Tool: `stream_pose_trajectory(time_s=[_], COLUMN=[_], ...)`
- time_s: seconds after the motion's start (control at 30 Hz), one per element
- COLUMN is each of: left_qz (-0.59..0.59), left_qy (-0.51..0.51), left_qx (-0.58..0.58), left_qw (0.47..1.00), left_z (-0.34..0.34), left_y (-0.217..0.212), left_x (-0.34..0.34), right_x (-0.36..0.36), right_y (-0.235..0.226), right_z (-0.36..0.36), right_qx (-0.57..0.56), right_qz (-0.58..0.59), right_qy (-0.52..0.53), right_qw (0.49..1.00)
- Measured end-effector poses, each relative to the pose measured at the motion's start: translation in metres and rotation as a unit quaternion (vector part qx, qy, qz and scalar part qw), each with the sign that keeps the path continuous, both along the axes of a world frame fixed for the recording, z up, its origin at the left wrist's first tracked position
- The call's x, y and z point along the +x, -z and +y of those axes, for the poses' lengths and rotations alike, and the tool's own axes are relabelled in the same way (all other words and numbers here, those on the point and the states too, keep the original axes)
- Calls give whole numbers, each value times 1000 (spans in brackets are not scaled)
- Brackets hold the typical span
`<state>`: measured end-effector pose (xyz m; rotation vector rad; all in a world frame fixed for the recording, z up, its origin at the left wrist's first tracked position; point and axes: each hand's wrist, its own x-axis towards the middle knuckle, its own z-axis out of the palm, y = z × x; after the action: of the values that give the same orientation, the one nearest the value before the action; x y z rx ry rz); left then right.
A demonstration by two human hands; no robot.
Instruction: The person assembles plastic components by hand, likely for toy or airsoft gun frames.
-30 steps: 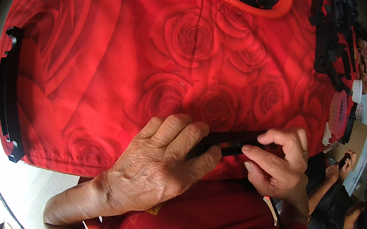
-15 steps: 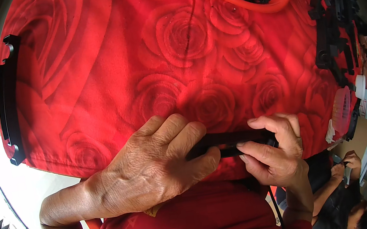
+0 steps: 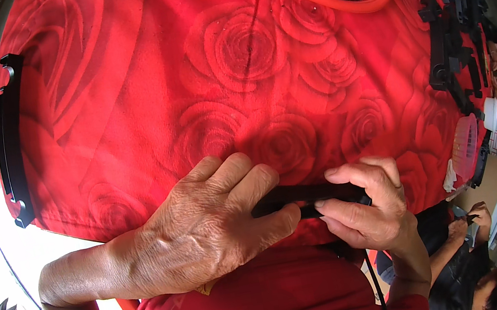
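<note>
The table (image 3: 142, 107) carries heaped black parts (image 3: 439, 57) along its right edge and a red bowl (image 3: 368, 5) of more at its far edge, seemingly unworked. A notched black strip (image 3: 11, 142) lies by the left edge (finished or not, I cannot tell). At the near edge, the left hand (image 3: 208, 227) curls over and the right hand (image 3: 368, 204) pinches a slim, straight, dark piece (image 3: 304, 193), apparently midway through handling.

Left fingers (image 3: 278, 223) and right fingers (image 3: 353, 211) hold a black bar (image 3: 307, 192).
</note>
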<state>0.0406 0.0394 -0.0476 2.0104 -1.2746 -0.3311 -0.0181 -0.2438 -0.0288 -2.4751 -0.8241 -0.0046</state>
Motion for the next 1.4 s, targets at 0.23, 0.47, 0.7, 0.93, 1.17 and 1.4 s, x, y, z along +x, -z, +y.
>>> stream_pose_trajectory(time_s=[0.23, 0.47, 0.7, 0.93, 1.17, 1.4], left_qz=[-10, -43, -57, -63, -38, -23], left_qy=[-20, -17, 15, 31, 26, 61], left_qx=[2, -5, 24, 33, 10, 26], left_qw=[1000, 999, 998, 997, 999, 998], left_z=[-4, -3, -3, -8, -6, -6], left_y=[1, 7, 1, -3, 4, 0], left_x=[-5, -4, 2, 3, 5, 10], right_x=[-1, -1, 2, 11, 14, 15], right_y=[6, 12, 11, 8, 7, 10], right_z=[-3, -4, -5, -3, 3, 3], right_qx=[23, 45, 42, 44, 39, 65], right_qz=[11, 8, 5, 15, 21, 62], right_qy=[-20, -27, -42, -74, -82, -92], right_qw=[999, 999, 998, 996, 996, 992])
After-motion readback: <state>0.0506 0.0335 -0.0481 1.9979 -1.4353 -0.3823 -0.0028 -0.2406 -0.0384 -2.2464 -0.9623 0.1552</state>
